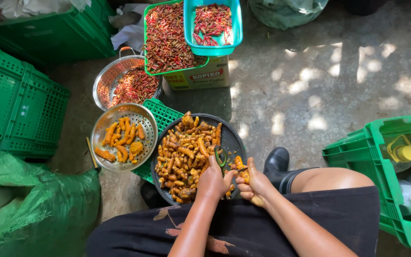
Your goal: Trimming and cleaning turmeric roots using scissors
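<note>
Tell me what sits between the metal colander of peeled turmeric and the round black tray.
Head view: a flat green plastic crate shows between the colander and the tray, running under both.

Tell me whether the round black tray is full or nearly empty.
Full: unpeeled turmeric roots are heaped across the round black tray, leaving only its right edge bare.

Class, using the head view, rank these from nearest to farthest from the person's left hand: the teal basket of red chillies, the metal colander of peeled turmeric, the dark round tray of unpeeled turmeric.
From the left hand:
1. Dark round tray, directly under the hand.
2. Metal colander, to its left.
3. Teal basket, far ahead at top.
</note>
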